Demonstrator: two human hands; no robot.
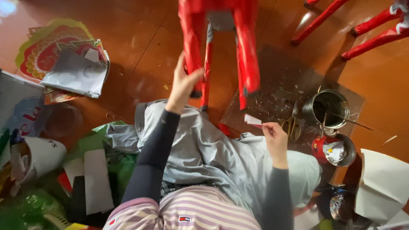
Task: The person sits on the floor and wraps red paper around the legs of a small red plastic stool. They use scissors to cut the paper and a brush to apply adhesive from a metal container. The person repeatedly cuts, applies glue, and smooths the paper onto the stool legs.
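Note:
My left hand (184,83) is raised and grips one leg of a red paper-covered figure (221,47) with several legs, held up over the wooden floor. My right hand (275,136) rests low near my lap and pinches a small white strip of paper (253,120) with a red edge. A grey cloth (213,149) covers my lap under both arms.
A metal tin (330,108) with a stick in it stands on a dark mat (277,89), beside yellow-handled scissors (292,127) and a red tin (334,150). Red figure legs (362,30) lie at the top right. Paper sheets and printed red-and-yellow cutouts (55,55) clutter the left.

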